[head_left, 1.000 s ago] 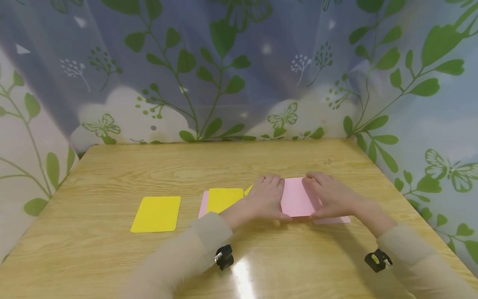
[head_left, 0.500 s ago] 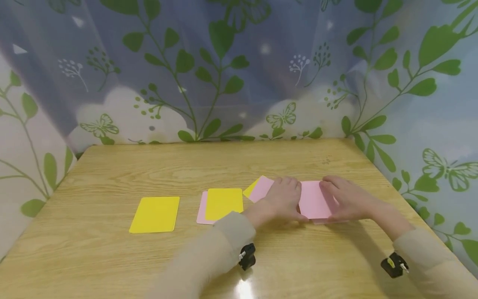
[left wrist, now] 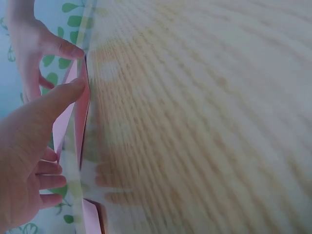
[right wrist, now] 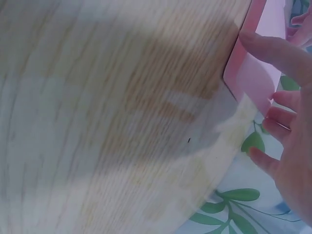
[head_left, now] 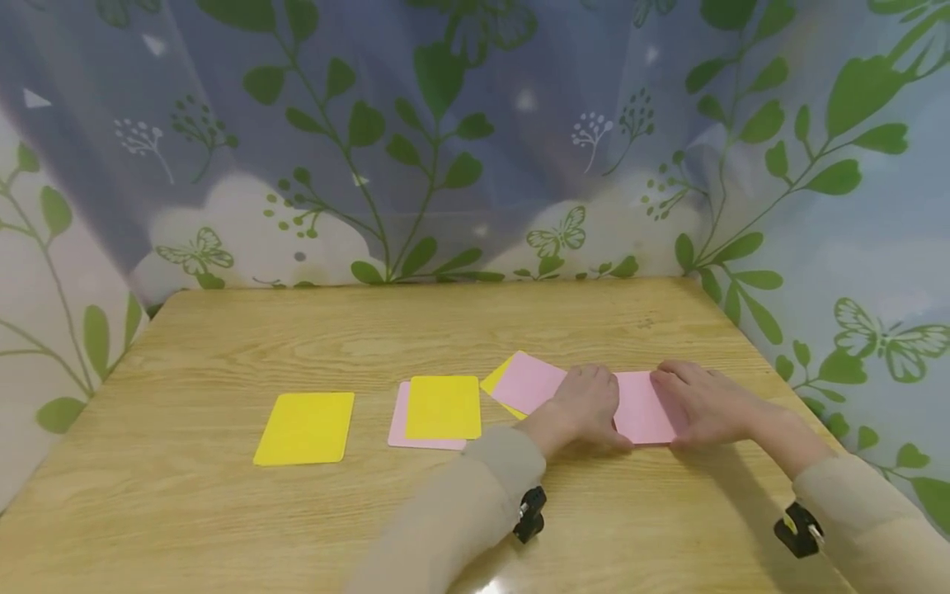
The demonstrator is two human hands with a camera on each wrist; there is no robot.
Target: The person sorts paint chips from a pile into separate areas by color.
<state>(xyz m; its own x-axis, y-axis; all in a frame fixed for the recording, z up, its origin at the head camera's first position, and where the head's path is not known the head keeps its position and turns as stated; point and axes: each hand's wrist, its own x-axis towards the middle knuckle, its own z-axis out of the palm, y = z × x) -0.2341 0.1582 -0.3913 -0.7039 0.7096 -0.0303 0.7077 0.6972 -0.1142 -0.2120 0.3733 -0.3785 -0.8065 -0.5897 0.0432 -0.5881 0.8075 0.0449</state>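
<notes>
A pink square card (head_left: 644, 408) lies low over the table's right part, between my two hands. My left hand (head_left: 585, 410) holds its left side, thumb at the near edge and fingers at the far edge. My right hand (head_left: 710, 406) grips the right side in the same manner. The left wrist view shows two pink surfaces, one a tilted card (left wrist: 66, 124), with the thumb at the lower one. In the right wrist view, my right thumb touches the edge of the pink card (right wrist: 253, 73). The fingertips at the far edge are partly hidden.
Left of my left hand, a pink card (head_left: 525, 384) lies askew over a yellow one (head_left: 497, 378). Further left, a yellow card (head_left: 444, 407) covers most of a pink card (head_left: 397, 425). Another yellow card (head_left: 304, 429) lies alone. A patterned curtain (head_left: 445, 165) borders the wooden table (head_left: 334, 338).
Both hands have moved right with the pink card and come lower, onto the pink card below. The askew pink and yellow cards are now more exposed.
</notes>
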